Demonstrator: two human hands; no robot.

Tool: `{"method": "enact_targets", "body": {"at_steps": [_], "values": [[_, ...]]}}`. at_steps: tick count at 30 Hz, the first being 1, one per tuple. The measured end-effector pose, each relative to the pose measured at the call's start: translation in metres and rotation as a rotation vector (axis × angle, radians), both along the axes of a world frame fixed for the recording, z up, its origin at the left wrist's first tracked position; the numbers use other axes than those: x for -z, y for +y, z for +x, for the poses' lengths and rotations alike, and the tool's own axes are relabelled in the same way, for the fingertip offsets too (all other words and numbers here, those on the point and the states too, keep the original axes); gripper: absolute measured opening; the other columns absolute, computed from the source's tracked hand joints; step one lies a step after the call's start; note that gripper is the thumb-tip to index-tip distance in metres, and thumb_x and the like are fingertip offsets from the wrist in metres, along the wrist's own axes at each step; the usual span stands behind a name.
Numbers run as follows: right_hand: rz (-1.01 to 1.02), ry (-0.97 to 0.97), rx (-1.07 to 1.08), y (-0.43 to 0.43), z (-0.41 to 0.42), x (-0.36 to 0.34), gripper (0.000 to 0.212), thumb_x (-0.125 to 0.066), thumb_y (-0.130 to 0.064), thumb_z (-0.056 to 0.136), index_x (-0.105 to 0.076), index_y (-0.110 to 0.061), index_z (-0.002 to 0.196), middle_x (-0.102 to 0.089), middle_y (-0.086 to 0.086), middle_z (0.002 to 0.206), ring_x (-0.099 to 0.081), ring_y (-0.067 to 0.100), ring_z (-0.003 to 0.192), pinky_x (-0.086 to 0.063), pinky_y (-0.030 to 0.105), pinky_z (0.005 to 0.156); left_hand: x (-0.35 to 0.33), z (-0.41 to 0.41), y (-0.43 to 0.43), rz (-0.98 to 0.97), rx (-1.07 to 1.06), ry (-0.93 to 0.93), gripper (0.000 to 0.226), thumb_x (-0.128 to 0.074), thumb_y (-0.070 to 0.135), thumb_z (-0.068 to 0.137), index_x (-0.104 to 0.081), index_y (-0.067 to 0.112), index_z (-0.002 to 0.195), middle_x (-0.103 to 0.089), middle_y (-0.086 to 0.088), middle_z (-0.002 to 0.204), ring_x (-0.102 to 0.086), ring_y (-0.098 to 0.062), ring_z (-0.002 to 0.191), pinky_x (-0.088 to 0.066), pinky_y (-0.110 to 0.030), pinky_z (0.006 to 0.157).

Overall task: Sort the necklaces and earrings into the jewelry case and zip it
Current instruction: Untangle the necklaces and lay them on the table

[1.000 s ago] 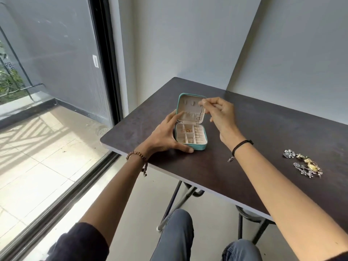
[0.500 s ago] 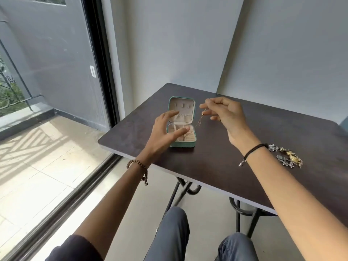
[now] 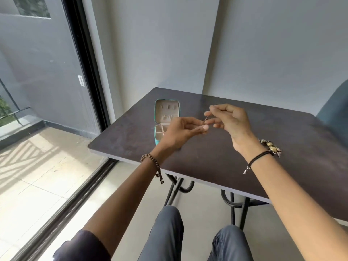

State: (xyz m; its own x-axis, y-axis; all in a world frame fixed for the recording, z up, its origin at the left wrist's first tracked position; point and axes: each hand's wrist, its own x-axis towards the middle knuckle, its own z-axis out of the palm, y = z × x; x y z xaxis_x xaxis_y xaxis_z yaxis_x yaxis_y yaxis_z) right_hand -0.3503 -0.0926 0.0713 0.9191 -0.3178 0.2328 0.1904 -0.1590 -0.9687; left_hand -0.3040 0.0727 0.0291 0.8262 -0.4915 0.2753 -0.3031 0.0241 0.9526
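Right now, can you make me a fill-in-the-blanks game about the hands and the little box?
The teal jewelry case is ___, not zipped.
The left hand and the right hand pinch a thin chain ___ them.
The beaded bracelet sits on the ___ wrist.
Missing words: open, between, left.

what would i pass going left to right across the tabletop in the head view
Open jewelry case → left hand → thin chain pinched between both hands → right hand → pile of loose jewelry at the right wrist.
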Motion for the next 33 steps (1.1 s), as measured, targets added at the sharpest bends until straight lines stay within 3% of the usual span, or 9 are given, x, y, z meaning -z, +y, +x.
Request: {"method": "enact_targets", "body": {"at_steps": [7, 11, 13, 16, 20, 25, 29, 33], "values": [[0.057, 0.019, 0.033, -0.012, -0.016, -0.003, 0.02, -0.064, -0.023, 0.097, -0.064, -0.005, 0.105, -0.078, 0.01, 0.088, -0.076, 0.025, 0.081, -0.048, 0.025, 0.06, -0.013, -0.005, -0.011, -0.01, 0.033, -0.002, 0.025, -0.069, 0.019, 0.095, -0.073, -0.004, 0.106, -0.077, -0.017, 0.096, -0.073, -0.015, 0.078, -0.055, -0.019, 0.074], [0.098, 0.018, 0.034, -0.015, -0.021, -0.003, 0.017, -0.061, -0.021, 0.099, -0.06, -0.006, 0.107, -0.078, 0.01, 0.087, -0.076, 0.024, 0.078, -0.048, 0.026, 0.06, -0.017, -0.005, -0.016, 0.046, 0.076, 0.015, 0.022, -0.063, 0.024, 0.099, -0.074, 0.005, 0.104, -0.079, -0.01, 0.096, -0.075, -0.022, 0.085, -0.059, -0.029, 0.085], [0.104, 0.023, 0.037, -0.017, -0.024, -0.002, 0.017, -0.061, -0.022, 0.099, -0.06, -0.007, 0.107, -0.078, 0.011, 0.088, -0.076, 0.024, 0.08, -0.049, 0.026, 0.061, -0.018, -0.004, -0.018, 0.077, 0.09, 0.005, 0.025, -0.059, 0.023, 0.102, -0.072, 0.002, 0.107, -0.078, -0.012, 0.096, -0.076, -0.024, 0.085, -0.059, -0.027, 0.083], [0.103, 0.048, 0.053, -0.017, -0.025, 0.0, 0.014, -0.061, -0.022, 0.099, -0.06, -0.009, 0.105, -0.078, 0.01, 0.089, -0.076, 0.024, 0.082, -0.051, 0.028, 0.064, -0.019, -0.003, -0.02, 0.183, 0.031, -0.091, 0.027, -0.056, 0.024, 0.104, -0.07, 0.001, 0.109, -0.079, -0.009, 0.093, -0.076, -0.018, 0.08, -0.058, -0.025, 0.078], [0.126, 0.06, 0.057, -0.019, -0.024, 0.004, 0.012, -0.057, -0.022, 0.101, -0.058, -0.01, 0.102, -0.078, 0.01, 0.092, -0.076, 0.026, 0.088, -0.054, 0.031, 0.071, -0.023, 0.002, -0.023, 0.406, -0.169, -0.326, 0.021, -0.054, 0.032, 0.103, -0.069, 0.018, 0.099, -0.078, 0.011, 0.086, -0.074, 0.0, 0.075, -0.058, -0.034, 0.086], [0.137, 0.062, 0.057, -0.021, -0.024, 0.007, 0.012, -0.055, -0.025, 0.102, -0.056, -0.014, 0.097, -0.078, 0.009, 0.095, -0.076, 0.024, 0.089, -0.053, 0.032, 0.077, -0.032, 0.009, -0.026, 0.534, -0.23, -0.449, 0.015, -0.059, 0.037, 0.097, -0.063, 0.035, 0.083, -0.076, 0.016, 0.083, -0.072, -0.003, 0.08, -0.057, -0.038, 0.084], [0.136, 0.056, 0.043, -0.022, -0.023, 0.008, 0.015, -0.054, -0.028, 0.103, -0.054, -0.016, 0.095, -0.078, 0.008, 0.096, -0.076, 0.023, 0.09, -0.052, 0.031, 0.078, -0.033, 0.011, -0.026, 0.551, -0.235, -0.487, 0.01, -0.069, 0.037, 0.091, -0.07, 0.033, 0.082, -0.075, 0.016, 0.079, -0.071, -0.005, 0.08, -0.059, -0.038, 0.079], [0.149, 0.05, 0.044, -0.022, -0.024, 0.008, 0.016, -0.054, -0.029, 0.103, -0.054, -0.015, 0.097, -0.078, 0.009, 0.096, -0.076, 0.024, 0.09, -0.054, 0.035, 0.083, -0.034, 0.01, -0.028, 0.451, -0.2, -0.455, 0.006, -0.07, 0.031, 0.092, -0.071, 0.03, 0.086, -0.075, 0.014, 0.076, -0.071, -0.003, 0.077, -0.059, -0.04, 0.081]]}}
